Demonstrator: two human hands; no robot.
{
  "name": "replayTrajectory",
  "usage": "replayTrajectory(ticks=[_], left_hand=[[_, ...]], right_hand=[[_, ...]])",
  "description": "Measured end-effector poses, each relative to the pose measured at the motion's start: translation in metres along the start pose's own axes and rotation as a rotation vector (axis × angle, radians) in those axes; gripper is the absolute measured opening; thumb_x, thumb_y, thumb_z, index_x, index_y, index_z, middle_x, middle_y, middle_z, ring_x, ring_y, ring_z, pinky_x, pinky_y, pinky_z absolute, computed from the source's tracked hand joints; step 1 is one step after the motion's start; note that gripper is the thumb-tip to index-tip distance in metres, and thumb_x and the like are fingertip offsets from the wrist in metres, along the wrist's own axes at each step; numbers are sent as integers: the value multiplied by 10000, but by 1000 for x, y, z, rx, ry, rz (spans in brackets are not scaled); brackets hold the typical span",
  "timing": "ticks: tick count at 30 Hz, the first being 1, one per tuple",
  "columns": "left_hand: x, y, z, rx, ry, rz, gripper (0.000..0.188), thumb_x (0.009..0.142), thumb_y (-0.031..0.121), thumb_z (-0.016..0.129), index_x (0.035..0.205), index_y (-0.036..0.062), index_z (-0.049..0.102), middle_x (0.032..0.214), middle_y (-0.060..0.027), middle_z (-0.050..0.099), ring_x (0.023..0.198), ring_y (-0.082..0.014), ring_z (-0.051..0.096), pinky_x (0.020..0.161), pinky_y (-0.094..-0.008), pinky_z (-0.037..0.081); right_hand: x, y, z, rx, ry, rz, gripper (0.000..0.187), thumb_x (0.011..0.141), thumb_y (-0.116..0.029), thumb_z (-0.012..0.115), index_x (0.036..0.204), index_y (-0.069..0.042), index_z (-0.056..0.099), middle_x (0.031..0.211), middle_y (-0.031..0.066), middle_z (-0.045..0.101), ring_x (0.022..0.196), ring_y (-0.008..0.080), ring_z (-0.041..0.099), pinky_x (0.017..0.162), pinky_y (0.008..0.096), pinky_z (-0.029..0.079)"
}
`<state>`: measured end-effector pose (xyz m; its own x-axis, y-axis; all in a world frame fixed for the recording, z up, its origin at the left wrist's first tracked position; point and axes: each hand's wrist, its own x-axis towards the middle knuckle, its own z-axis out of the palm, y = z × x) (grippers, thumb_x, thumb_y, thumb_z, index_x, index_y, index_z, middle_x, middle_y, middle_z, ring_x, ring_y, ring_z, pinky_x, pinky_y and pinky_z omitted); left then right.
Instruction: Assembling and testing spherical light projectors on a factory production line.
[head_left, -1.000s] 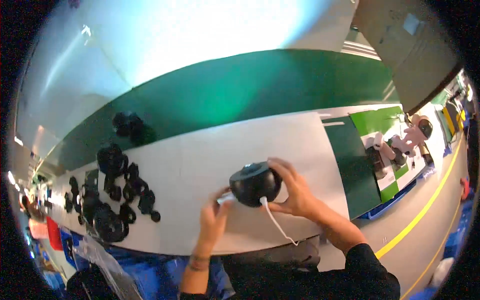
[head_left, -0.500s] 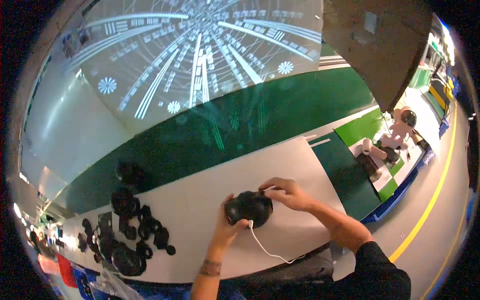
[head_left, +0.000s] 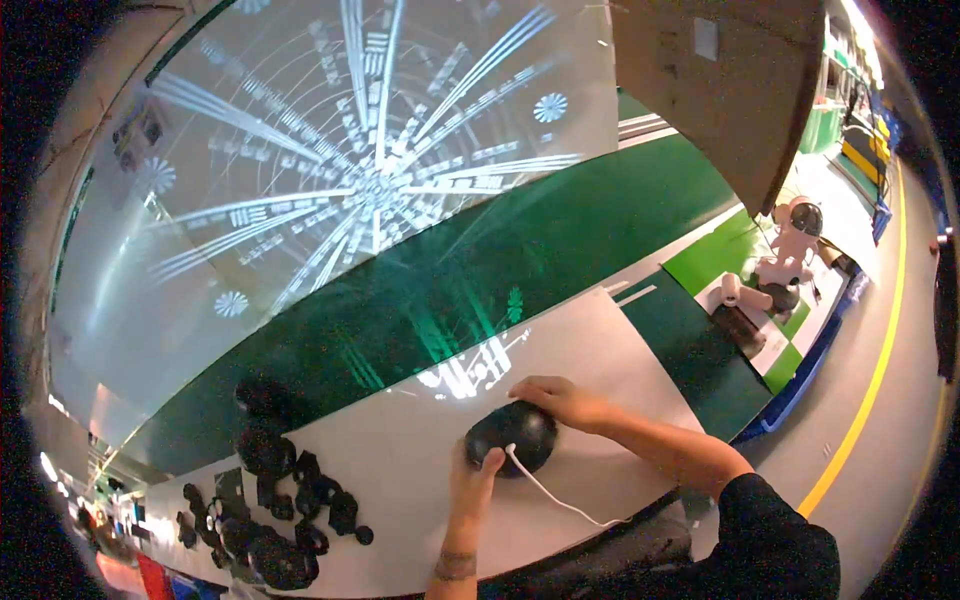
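Observation:
A black, rounded projector point(head_left: 530, 432) is held above the white tabletop point(head_left: 610, 480). My left hand point(head_left: 474, 482) grips its near left side, thumb lying beside the plug of a white cable point(head_left: 553, 499). On its far upper side rests my right hand point(head_left: 566, 403), fingers curled over the edge; their tips are partly hidden. The cable runs from the projector's near face down to the right. White light patches point(head_left: 470, 372) fall on the table just beyond it, and a radial striped pattern point(head_left: 380, 185) shows on the large pale screen ahead.
Several black round parts point(head_left: 280, 505) cluster on the table at left. A green strip point(head_left: 430, 285) lies between table and screen. At right stand pink-and-white devices point(head_left: 795, 235) on a green-and-white board. A brown panel point(head_left: 730, 95) hangs at upper right; a yellow floor line point(head_left: 870, 380) runs beyond.
The projected pattern has turned, and its centre sits lower on the screen. Light now falls on the table. My right hand has shifted from the projector's right edge to its far top; the projector has tilted.

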<state>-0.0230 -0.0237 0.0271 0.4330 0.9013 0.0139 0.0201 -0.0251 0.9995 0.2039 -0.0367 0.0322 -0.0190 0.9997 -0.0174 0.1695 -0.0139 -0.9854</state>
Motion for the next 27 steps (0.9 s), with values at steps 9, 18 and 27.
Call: replayTrajectory(ticks=[9, 18, 27], left_hand=[[-31, -42, -12, -83, -3, 209, 729, 938, 531, 597, 1386, -15, 416, 1266, -101, 527, 1159, -183, 489, 1021, -322, 386], [-17, -34, -20, -36, 266, 175, 390, 1025, 324, 482, 1281, 31, 502, 1185, -69, 559, 1033, -146, 529, 871, -275, 431], [-11, -27, -22, -5, 274, 153, 337, 1033, 309, 480, 1235, 42, 517, 1145, -41, 568, 981, -121, 533, 814, -257, 436]], right_hand=[[-32, 24, 19, -59, 77, -78, 426, 1040, -364, 443, 1138, 0, 642, 1080, 93, 665, 1060, 189, 603, 965, 328, 454], [-26, 23, 4, 143, 240, -170, 426, 1043, -377, 453, 1043, 4, 643, 886, 79, 651, 851, 159, 601, 797, 315, 487], [-22, 18, 5, 147, 251, -139, 400, 1048, -341, 453, 1023, 10, 641, 854, 81, 641, 817, 153, 589, 787, 307, 485]])
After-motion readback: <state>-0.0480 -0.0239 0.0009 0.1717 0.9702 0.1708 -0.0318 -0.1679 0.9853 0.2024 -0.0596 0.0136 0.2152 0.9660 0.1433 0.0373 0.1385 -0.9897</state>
